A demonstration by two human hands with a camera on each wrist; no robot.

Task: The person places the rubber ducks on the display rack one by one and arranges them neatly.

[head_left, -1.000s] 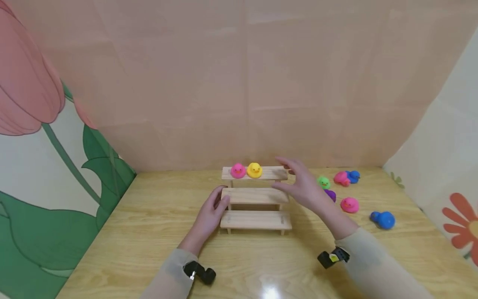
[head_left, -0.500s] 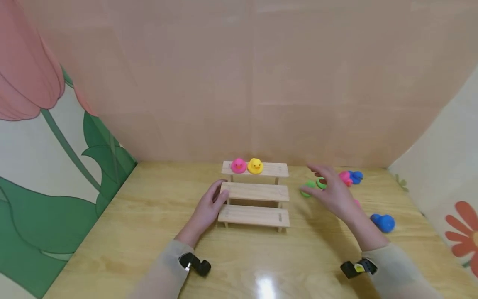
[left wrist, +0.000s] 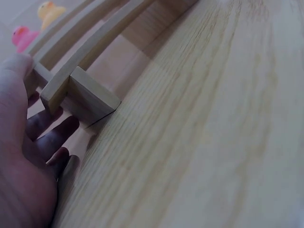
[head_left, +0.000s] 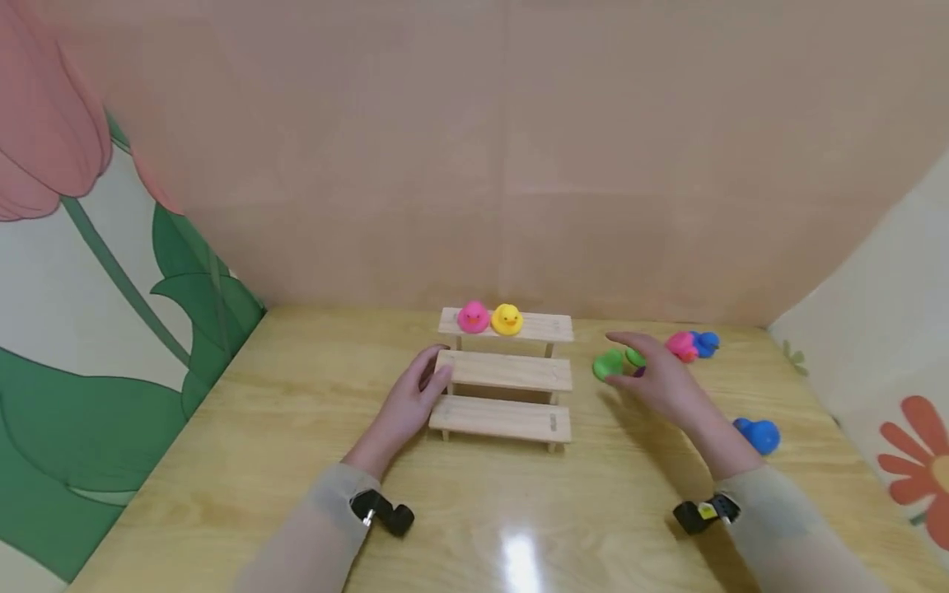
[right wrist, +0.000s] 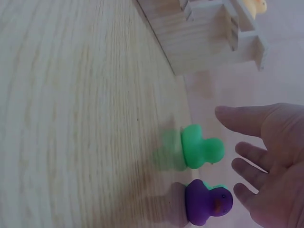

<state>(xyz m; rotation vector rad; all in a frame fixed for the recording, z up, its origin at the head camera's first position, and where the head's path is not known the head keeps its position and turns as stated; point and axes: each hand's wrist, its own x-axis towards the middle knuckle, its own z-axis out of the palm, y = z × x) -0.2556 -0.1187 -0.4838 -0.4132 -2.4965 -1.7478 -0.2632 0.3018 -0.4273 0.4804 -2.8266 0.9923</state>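
A three-step wooden stand (head_left: 511, 372) stands mid-table, with a pink rubber duck (head_left: 473, 317) and a yellow rubber duck (head_left: 507, 319) side by side on its top step. My left hand (head_left: 404, 405) holds the left end of the middle step, thumb over the plank and fingers beside and below it. Right of the stand, my right hand (head_left: 663, 385) hovers with thumb and fingers spread apart, holding nothing. Just beyond its fingertips sits a green rubber duck (right wrist: 199, 147). A purple rubber duck (right wrist: 204, 204) is beside that one, partly covering a second green duck (head_left: 635, 357).
Farther back on the right, a pink duck (head_left: 680, 347) and a blue duck (head_left: 706, 343) sit close together. Another blue duck (head_left: 762, 436) lies right of my right forearm. A plain backdrop (head_left: 371, 165) rises behind the table (head_left: 445, 511).
My right hand has moved from the stand's top step rightward to the ducks, and a green duck shows by its fingertips. The left hand stays at the stand. The head view has tilted slightly.
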